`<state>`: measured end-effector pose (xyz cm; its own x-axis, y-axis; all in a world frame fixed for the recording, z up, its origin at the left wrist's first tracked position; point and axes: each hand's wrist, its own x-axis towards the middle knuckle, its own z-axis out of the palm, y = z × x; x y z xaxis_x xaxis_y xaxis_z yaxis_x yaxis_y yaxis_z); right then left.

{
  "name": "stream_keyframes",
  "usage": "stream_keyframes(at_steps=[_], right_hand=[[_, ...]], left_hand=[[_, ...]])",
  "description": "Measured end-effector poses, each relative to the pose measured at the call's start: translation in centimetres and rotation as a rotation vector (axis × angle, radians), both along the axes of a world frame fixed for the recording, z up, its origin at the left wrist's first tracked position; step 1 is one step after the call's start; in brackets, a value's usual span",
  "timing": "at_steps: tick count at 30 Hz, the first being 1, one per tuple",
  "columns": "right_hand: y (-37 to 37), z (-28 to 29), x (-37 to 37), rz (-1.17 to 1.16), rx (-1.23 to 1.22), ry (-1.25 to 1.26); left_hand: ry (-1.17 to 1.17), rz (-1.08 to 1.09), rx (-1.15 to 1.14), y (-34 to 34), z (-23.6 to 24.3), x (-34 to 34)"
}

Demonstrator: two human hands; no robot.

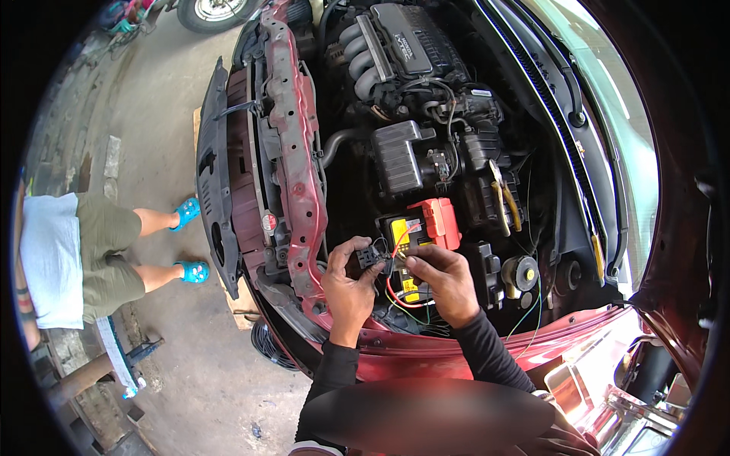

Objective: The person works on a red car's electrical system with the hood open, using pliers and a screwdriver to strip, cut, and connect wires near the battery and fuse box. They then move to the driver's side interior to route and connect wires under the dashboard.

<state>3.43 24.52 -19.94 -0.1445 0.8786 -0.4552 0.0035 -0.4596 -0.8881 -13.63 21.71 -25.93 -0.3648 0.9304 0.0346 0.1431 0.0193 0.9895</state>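
Observation:
My left hand [350, 289] holds a small black plastic connector [369, 257] between thumb and fingers, over the engine bay near the front crossmember. Close beside it, my right hand [447, 285] pinches thin wires [401, 251] that run to the connector; its fingertips partly hide their ends. Red, white and green wires hang below both hands. Beneath them sits a car battery [411, 287] with yellow labels, partly covered by my hands. A red plastic cover [439, 220] sits over its far side.
Pliers with yellow handles [505, 199] rest on parts right of the battery. A black air box [399, 158] and engine cover [411, 38] lie farther off. The red crossmember [293, 144] borders the bay at left. Another person in blue clogs [186, 213] stands beyond it.

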Motion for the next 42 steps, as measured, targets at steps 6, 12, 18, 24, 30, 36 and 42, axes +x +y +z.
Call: stream_keyframes(at_steps=[6,12,18,24,30,36,42], right_hand=[[1.3,-2.6,-0.7,-0.014,-0.141,0.185],[0.9,-3.1,-0.1,0.029,-0.110,0.094],[0.1,-3.3,0.3,0.063,-0.061,0.128],[-1.0,-2.8,0.2,0.080,-0.005,0.044],[-2.4,-2.3,-1.5,0.197,0.392,-0.309],[-2.8,-2.5,-3.1,0.245,0.547,-0.439],[-2.9,-2.7,-3.3,0.225,0.589,-0.474]], left_hand=[[-0.255,-0.038,-0.103,-0.5,0.9,-0.4],[-0.073,-0.087,-0.066,-1.0,1.2,-1.0],[0.145,-0.073,-0.035,-1.2,2.1,-0.9],[0.102,0.022,-0.241,-1.5,3.3,-0.6],[-0.761,0.083,-0.581,-1.2,1.5,-2.2],[-0.907,0.129,-0.613,-1.8,1.3,-2.4],[-0.924,0.124,-0.566,-2.4,1.7,-2.0]])
